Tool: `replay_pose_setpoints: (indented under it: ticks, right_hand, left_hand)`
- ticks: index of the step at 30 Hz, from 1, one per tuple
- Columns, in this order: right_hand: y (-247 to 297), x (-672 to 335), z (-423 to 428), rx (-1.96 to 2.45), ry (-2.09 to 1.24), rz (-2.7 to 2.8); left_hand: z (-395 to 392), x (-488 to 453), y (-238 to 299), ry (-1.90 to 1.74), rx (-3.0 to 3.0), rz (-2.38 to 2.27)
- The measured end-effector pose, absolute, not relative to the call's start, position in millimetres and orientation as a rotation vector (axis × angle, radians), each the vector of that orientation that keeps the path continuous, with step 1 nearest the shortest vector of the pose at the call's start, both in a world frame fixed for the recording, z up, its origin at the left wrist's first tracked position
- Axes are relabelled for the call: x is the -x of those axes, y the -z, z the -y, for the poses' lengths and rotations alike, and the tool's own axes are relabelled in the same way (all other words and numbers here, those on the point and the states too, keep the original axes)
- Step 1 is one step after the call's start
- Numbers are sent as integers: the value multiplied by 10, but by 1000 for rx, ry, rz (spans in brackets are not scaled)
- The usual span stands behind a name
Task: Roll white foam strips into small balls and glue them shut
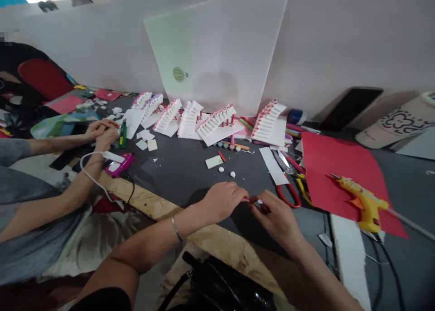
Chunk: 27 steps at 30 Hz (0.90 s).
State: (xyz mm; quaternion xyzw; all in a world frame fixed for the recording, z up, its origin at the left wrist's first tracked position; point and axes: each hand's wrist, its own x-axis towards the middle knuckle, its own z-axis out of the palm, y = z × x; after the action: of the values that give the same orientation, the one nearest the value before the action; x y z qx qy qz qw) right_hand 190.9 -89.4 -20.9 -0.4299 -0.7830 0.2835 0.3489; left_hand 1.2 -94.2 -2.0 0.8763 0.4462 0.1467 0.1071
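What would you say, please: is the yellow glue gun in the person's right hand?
No, the yellow glue gun lies mostly on the red paper, well apart from the right hand.

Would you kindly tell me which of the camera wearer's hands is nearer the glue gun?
The right hand, which is left of the glue gun; the left hand is farther left.
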Motion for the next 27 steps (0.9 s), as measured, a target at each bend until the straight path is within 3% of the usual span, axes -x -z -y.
replay_pose_setpoints:
  ticks: [8, 14, 22, 27]
  right_hand:
    - [271, -1961, 856, 1381, -928, 1632]
    - [269, -1943, 870, 1317, -896, 1668]
    - [287, -1999, 836, 1262, -742, 1830]
    - [316, -2026, 806, 1203, -693, 1899]
  left_hand:
    - [941, -168, 78, -1102, -2258, -1327]
    - [878, -201, 206, -1067, -2251, -1258]
    - [754, -204, 158, -948, -1793, -1220]
    - [668, -184, 154, -839, -1939, -1172]
